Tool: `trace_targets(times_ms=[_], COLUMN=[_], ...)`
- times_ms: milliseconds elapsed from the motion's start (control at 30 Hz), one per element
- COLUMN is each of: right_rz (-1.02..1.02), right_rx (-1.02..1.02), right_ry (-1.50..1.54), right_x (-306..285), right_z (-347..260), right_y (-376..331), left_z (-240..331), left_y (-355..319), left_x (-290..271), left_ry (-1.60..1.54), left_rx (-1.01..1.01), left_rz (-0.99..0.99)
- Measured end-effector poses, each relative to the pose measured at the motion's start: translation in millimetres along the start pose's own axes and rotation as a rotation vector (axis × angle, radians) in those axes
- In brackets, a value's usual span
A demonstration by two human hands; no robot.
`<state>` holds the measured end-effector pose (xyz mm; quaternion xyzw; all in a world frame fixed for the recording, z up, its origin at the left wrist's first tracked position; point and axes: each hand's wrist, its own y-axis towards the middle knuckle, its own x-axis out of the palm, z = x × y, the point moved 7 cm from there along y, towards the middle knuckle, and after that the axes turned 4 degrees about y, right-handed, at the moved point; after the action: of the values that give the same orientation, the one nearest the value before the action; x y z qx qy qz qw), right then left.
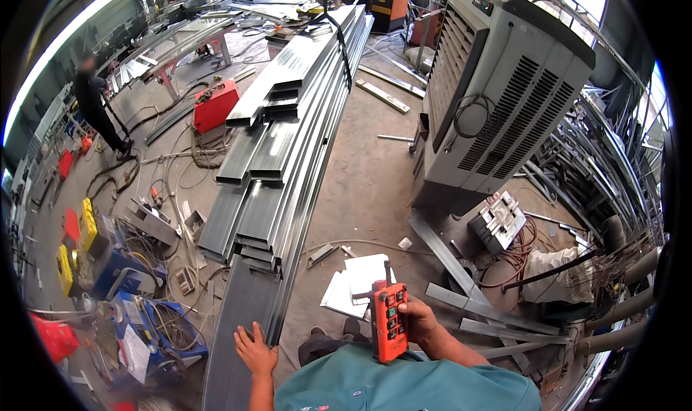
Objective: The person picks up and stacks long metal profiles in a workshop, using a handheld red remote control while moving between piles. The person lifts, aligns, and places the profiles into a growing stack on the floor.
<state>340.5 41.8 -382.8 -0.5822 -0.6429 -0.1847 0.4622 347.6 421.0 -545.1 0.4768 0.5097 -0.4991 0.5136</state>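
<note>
At lower centre, the right hand (420, 321) is gripping an orange remote control (389, 321), while the left hand (254, 350), fingers spread, is resting on the steel channel stack (277, 158) to its left.

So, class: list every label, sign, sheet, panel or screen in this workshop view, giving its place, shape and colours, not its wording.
Remote control: in the right hand, an orange oblong with green and dark buttons.
White sheets: on the floor beyond the remote, flat rectangles.
Control panel: top front of the big grey air cooler, a small dark strip.
Left hand: resting on the long grey steel profiles, which show no label.
No lit screen or wall sign shows.
</note>
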Motion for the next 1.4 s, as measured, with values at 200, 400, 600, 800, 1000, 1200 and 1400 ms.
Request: trace_targets(times_ms=[200,400,600,800,1000,1200,1400], right_rz=[-0.007,0.052,0.104,0.101,0.247,0.274,0.333], right_rx=[0.002,-0.048,-0.036,-0.001,-0.025,0.006,0.037], right_ry=[0.021,0.024,-0.021,-0.04,-0.056,0.008,0.025], right_x=[19,48,100,154,156,168,131], right_z=[-1,5,16,34,66,70,70], right_y=[-5,-4,-16,-17,-20,-21,-24], left_z=[-39,-102,-166,-188,-204,-198,-185], left_y=[3,6,4,26,46,46,48], left_x=[7,21,20,12,73,86,108], left_ry=[-0.296,-0.22,-0.172,-0.288,-0.353,-0.363,-0.424], left_rx=[-0.014,-0.187,-0.39,-0.376,-0.334,-0.351,-0.418], left_rz=[-0.017,-0.071,-0.267,-0.354,-0.463,-0.488,-0.545])
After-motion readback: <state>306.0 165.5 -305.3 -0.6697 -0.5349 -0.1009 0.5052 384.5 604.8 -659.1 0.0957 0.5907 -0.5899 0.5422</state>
